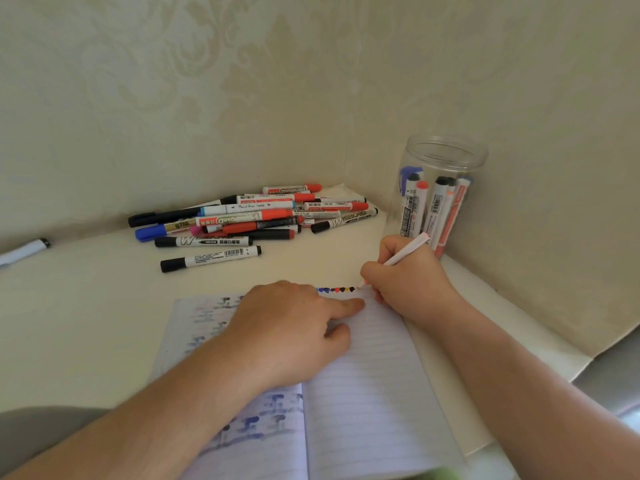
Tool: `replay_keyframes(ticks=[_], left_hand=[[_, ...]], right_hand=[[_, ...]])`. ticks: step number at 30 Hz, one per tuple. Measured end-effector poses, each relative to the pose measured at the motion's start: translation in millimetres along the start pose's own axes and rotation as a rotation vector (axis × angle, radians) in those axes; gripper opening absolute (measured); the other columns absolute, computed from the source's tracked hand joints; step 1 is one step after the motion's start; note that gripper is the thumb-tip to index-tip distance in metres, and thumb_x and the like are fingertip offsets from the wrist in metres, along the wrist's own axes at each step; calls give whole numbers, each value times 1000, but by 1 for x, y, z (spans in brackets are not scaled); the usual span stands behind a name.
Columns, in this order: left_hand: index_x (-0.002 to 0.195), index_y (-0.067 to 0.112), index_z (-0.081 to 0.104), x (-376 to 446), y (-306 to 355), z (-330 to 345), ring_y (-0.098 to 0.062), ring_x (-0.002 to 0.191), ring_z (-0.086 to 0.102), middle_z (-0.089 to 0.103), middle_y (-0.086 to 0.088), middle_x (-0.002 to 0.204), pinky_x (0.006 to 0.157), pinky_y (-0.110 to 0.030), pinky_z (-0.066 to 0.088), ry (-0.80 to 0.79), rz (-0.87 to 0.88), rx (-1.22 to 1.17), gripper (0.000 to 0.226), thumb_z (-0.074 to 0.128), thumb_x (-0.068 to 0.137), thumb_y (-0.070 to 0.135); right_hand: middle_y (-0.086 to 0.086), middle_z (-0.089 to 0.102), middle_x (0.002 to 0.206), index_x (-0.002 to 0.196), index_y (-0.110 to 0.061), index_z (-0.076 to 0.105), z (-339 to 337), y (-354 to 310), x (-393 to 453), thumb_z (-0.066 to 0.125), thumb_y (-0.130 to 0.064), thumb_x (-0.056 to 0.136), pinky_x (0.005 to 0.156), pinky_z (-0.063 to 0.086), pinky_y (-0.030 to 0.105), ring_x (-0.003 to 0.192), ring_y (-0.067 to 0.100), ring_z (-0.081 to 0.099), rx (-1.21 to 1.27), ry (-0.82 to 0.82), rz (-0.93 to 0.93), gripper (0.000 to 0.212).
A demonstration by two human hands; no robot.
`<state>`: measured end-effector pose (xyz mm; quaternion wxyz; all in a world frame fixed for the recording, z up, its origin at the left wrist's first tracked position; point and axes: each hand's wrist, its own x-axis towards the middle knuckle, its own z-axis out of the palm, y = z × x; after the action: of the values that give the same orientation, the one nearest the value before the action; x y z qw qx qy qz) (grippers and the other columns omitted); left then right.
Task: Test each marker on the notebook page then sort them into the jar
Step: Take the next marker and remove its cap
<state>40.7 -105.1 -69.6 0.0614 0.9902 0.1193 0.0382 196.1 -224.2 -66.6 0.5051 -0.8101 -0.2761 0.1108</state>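
Marker [406, 251] pinched in right hand [408, 278], tip on notebook [367, 375]; left hand [291, 327] pressing flat.

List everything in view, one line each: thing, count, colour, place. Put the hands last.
Notebook: one, white lined pages, open on the table in front of the person.
Test marks: a short row, blue, red and black, along the top edge of the right page.
Marker pile: too many to count exactly, red, black and blue caps, against the back wall.
Lone marker: one, white with a black cap, far left on the table.
Jar: one, clear, in the right corner, several markers upright inside.
Table: one, cream.
Pink marker: one, in the grip of the right hand, tip at the page.
Left hand: flat on the notebook.
Right hand: holds the pink marker.
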Motion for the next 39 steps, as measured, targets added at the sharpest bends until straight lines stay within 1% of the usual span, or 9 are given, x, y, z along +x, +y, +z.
replay_keyframes(ticks=[6, 10, 13, 17, 24, 30, 32, 36, 39], left_hand=[[141, 62, 39, -7, 0, -1, -14, 102, 58, 64, 15, 103, 83, -34, 48, 56, -28, -74, 44, 34, 98, 53], [112, 37, 40, -12, -12, -1, -12, 74, 56, 60, 5, 76, 69, -37, 46, 117, -121, -434, 13, 38, 102, 29], [109, 32, 40, -5, -27, -1, -13, 83, 62, 68, 7, 88, 82, -39, 51, 155, -213, -695, 10, 40, 107, 22], [115, 32, 48, 0, -36, -2, 4, 88, 66, 74, 23, 94, 86, -23, 46, 280, -291, -889, 21, 61, 102, 23], [91, 38, 75, -1, -39, -1, 1, 84, 68, 75, 19, 89, 80, -26, 51, 342, -330, -854, 13, 73, 95, 26], [109, 44, 77, -3, -37, -2, 13, 94, 66, 74, 29, 98, 81, -4, 43, 322, -280, -911, 23, 71, 97, 25], [110, 46, 77, -2, -39, -1, 12, 96, 65, 74, 27, 103, 86, -11, 44, 320, -281, -914, 25, 73, 95, 26], [95, 40, 74, 0, -41, 3, -3, 75, 64, 72, 10, 88, 73, -22, 48, 359, -300, -882, 21, 83, 86, 24], [88, 33, 71, -1, -40, 4, -7, 73, 66, 74, 8, 85, 71, -25, 51, 373, -298, -886, 18, 85, 83, 22]], right_hand=[[9, 62, 59, 72, -10, 50, -6, 1, 1, 71, -2, 90, 45, 47, 27, 51, 22, 57, 331, 0, 78, 30], [12, 62, 78, 86, -13, 59, -15, 2, -3, 73, -8, 95, 58, 54, 30, 64, 18, 63, 492, -105, 40, 17], [9, 68, 81, 88, -15, 73, -19, 0, -7, 77, -14, 90, 70, 55, 37, 73, 20, 66, 521, -210, -11, 5], [14, 72, 88, 95, -11, 82, -22, -2, -9, 57, -24, 84, 78, 57, 45, 81, 28, 64, 565, -277, -39, 29], [12, 62, 72, 77, -16, 67, -18, -8, -12, 67, -10, 78, 70, 57, 44, 67, 24, 60, 625, -268, -35, 6], [9, 58, 68, 70, -16, 61, -21, -10, -11, 68, 0, 92, 71, 58, 43, 68, 20, 55, 656, -274, 19, 28], [9, 59, 68, 69, -17, 61, -21, -10, -12, 70, -2, 91, 71, 57, 43, 67, 20, 55, 655, -283, 20, 28], [9, 63, 69, 65, -17, 63, -17, -12, -14, 71, 0, 92, 76, 55, 46, 66, 18, 57, 631, -280, 22, 33], [10, 65, 69, 64, -18, 65, -15, -12, -14, 70, 1, 92, 74, 56, 44, 65, 18, 59, 612, -272, 27, 34]])
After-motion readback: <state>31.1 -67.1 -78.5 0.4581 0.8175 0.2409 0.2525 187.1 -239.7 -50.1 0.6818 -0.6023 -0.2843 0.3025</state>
